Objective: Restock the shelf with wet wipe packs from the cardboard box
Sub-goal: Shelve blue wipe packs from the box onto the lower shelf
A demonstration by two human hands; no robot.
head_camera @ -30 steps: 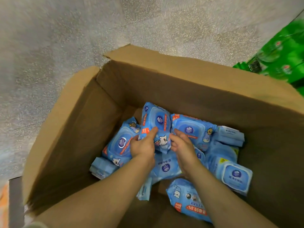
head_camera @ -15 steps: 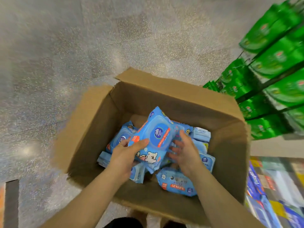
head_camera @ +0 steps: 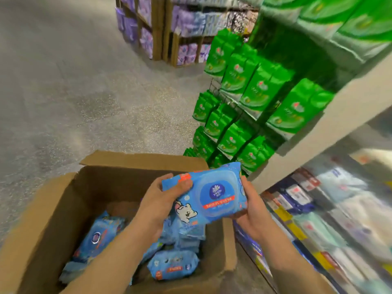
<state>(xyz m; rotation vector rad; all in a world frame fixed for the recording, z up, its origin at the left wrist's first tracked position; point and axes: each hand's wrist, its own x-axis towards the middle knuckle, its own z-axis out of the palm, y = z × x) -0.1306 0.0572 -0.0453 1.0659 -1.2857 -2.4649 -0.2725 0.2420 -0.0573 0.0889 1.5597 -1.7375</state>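
I hold one blue wet wipe pack (head_camera: 209,194) in both hands, above the right part of the open cardboard box (head_camera: 53,211), lid face up with a bear printed on its near left corner. My left hand (head_camera: 158,205) grasps the pack's left end: the thumb lies across the top near the red label, the fingers curl beneath. My right hand (head_camera: 253,213) cups the right end from below, palm up, fingers wrapped round the far edge; the fingertips are hidden behind the pack. The pack tilts, its far right corner higher.

Below, inside the box, more blue packs (head_camera: 172,265) lie loosely heaped on the bottom, some flat, some on edge.

To the right stands the shelf (head_camera: 301,158), a pale upright with blurred blue and white goods (head_camera: 297,197) on its lower tiers. Further off, green packs (head_camera: 254,90) hang in rows on a wire rack. At the far end of the speckled floor (head_camera: 74,92), purple packs (head_camera: 186,22) fill wooden racks.
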